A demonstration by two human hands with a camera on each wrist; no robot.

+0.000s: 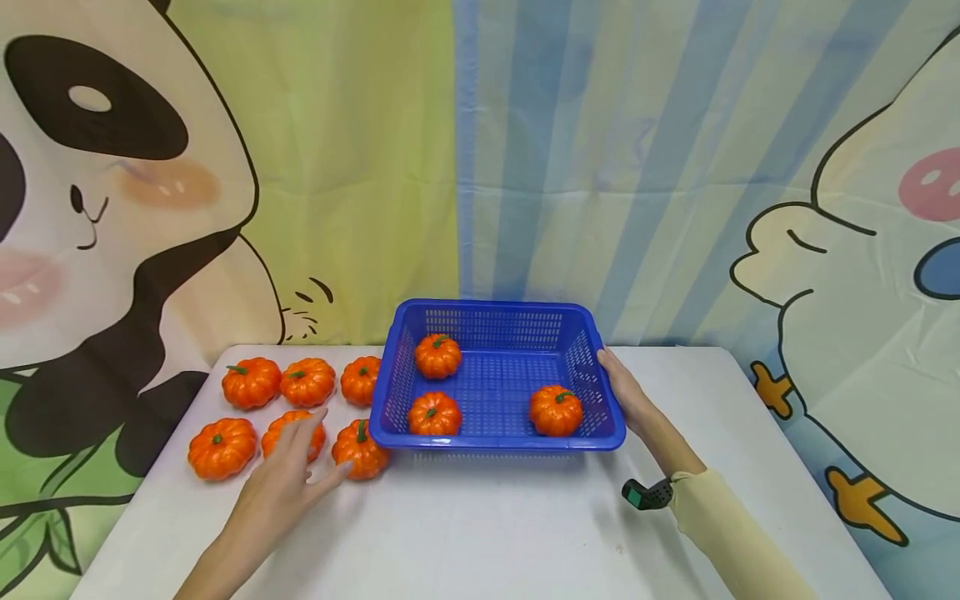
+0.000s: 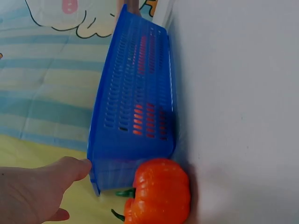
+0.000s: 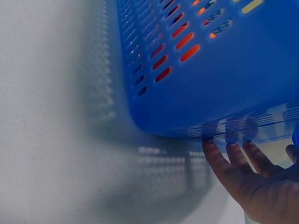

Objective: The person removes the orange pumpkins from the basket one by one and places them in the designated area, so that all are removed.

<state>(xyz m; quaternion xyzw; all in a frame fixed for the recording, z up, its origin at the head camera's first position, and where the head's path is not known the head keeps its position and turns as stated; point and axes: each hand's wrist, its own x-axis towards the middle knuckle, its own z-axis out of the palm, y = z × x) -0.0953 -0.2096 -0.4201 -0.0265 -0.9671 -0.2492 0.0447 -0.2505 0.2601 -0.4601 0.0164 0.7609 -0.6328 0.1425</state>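
Note:
A blue slotted basket [image 1: 497, 442] stands mid-table with three orange toy pumpkins inside; the one nearest my right hand is at the front right [image 1: 556, 410]. Several more pumpkins lie in two rows to its left. My left hand [image 1: 302, 454] reaches over the front-middle pumpkin [image 1: 279, 425] with fingers spread, its thumb near the front-right pumpkin [image 1: 360, 451]; it holds nothing. In the left wrist view that pumpkin [image 2: 159, 192] sits against the basket [image 2: 135, 93]. My right hand [image 1: 619, 380] lies flat against the basket's right wall, and its straight fingers [image 3: 219, 158] touch the basket [image 3: 224, 70].
The white table [image 1: 487, 525] stands against a cartoon backdrop with a panda [image 1: 97, 208] on the left. A small black and green device [image 1: 647, 494] is strapped at my right wrist. Bare tabletop lies in front of the basket and to its right.

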